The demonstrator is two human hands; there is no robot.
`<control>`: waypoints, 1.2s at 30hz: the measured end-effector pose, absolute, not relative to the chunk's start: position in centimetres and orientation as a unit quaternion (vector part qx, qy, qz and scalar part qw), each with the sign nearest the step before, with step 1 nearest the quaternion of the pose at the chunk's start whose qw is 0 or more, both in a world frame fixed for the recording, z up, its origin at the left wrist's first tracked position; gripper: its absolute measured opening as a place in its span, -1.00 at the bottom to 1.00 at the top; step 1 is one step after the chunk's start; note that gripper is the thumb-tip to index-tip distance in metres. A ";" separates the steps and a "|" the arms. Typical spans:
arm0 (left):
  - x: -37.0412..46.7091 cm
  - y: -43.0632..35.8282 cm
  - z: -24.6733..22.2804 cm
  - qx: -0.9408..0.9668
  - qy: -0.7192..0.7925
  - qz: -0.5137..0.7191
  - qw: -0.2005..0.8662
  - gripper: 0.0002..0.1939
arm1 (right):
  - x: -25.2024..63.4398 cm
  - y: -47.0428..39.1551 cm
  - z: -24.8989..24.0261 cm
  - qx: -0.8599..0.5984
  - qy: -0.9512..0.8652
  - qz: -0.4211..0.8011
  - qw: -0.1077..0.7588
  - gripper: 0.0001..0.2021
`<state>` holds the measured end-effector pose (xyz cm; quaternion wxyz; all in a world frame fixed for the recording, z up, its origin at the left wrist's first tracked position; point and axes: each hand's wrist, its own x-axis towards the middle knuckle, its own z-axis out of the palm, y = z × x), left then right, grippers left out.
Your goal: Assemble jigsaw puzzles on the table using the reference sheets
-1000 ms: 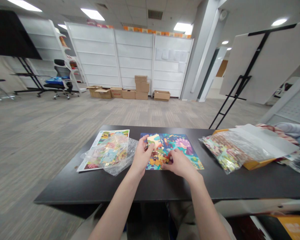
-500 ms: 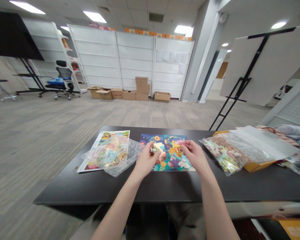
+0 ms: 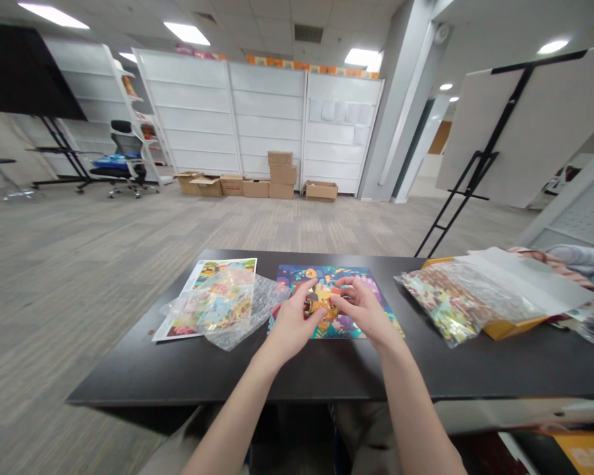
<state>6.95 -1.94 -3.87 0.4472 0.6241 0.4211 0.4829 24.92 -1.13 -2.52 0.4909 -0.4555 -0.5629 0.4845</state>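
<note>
A colourful animal picture sheet [image 3: 379, 313], mostly blue and purple, lies on the dark table in front of me. Over its middle, my left hand [image 3: 294, 318] is closed around what look like small puzzle pieces [image 3: 313, 302], partly covered by the thumb and fingers. Close to its right, my right hand [image 3: 363, 309] pinches a small puzzle piece [image 3: 335, 291] with a red edge between thumb and fingertips. The fingertips of both hands nearly meet. Exactly where the pieces end and the picture beneath begins is hard to make out.
Left of the sheet, a clear plastic bag [image 3: 235, 310] with printed pieces overlaps another picture sheet [image 3: 193, 290]. On the right, a bag of pieces [image 3: 443, 307] rests against an open yellow box [image 3: 507, 328]. The dark table [image 3: 188, 376] has its near edge before my lap.
My right hand has moved left, toward my left hand, bringing a piece with it. The picture sheet looks shifted or turned slightly, its right side more exposed. The bags stay put.
</note>
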 end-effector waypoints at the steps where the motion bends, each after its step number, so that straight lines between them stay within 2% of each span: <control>1: 6.8 -2.2 -3.4 0.635 0.432 0.481 0.422 -0.35 | 24.7 -1.2 -2.4 -0.451 -0.561 0.486 0.496 -0.60; 5: 4.9 -3.3 -0.7 0.709 0.490 0.439 0.254 -0.31 | 24.5 -1.0 -2.3 -0.446 -0.546 0.480 0.522 -0.58; 7: 2.9 -3.8 0.8 0.749 0.546 0.357 0.113 -0.31 | 24.5 -0.9 -2.4 -0.454 -0.544 0.477 0.521 -0.58; 9: 0.6 -4.1 1.9 0.742 0.622 0.245 0.039 -0.42 | 24.3 -0.9 -2.5 -0.461 -0.551 0.484 0.499 -0.60; 12: -2.2 -3.9 2.4 0.710 0.690 0.121 0.069 -0.72 | 22.9 -1.0 -2.7 -0.460 -0.570 0.509 0.452 -0.64; 14: -3.2 -3.5 2.4 0.698 0.696 0.160 0.054 -0.82 | 21.2 -1.0 -2.9 -0.449 -0.581 0.526 0.430 -0.65; 18: -3.2 -3.1 2.3 0.698 0.660 0.272 0.062 -0.78 | 16.9 -0.5 -2.9 -0.422 -0.601 0.529 0.425 -0.68; 26: -3.6 -3.3 2.6 0.695 0.623 0.342 0.108 -0.81 | 9.5 0.6 -3.3 -0.430 -0.581 0.485 0.493 -0.72; 30: -3.4 -3.3 3.1 0.683 0.617 0.381 0.089 -0.80 | 6.7 1.1 -3.2 -0.385 -0.600 0.461 0.528 -0.79; 34: -3.1 -2.9 3.2 0.672 0.620 0.397 0.074 -0.81 | 4.8 2.2 -2.9 -0.333 -0.725 0.385 0.464 -0.94; 36: -3.2 -2.7 3.1 0.665 0.626 0.402 0.063 -0.81 | 4.9 2.5 -2.5 -0.281 -0.776 0.376 0.422 -0.92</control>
